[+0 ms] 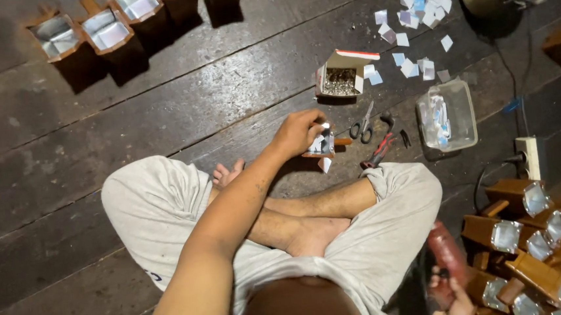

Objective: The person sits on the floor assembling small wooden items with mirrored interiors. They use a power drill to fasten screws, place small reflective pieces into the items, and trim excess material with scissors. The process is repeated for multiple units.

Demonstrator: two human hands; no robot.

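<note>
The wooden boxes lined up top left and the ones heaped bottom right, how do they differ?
The row of boxes stands upright in a neat line with silvery openings facing up; the heap of boxes lies tumbled on its sides, openings facing sideways. The row sits far from the hands; the heap lies beside the right hand. Both are brown wood with shiny lining.

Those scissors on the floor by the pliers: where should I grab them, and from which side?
Probably by the dark finger loops. The scissors lie flat on the floor, loops toward the person, blades pointing away toward the small open box. Come from above on the near side; the red-handled pliers lie close on the right, and the left hand works just beside the loops.
</note>
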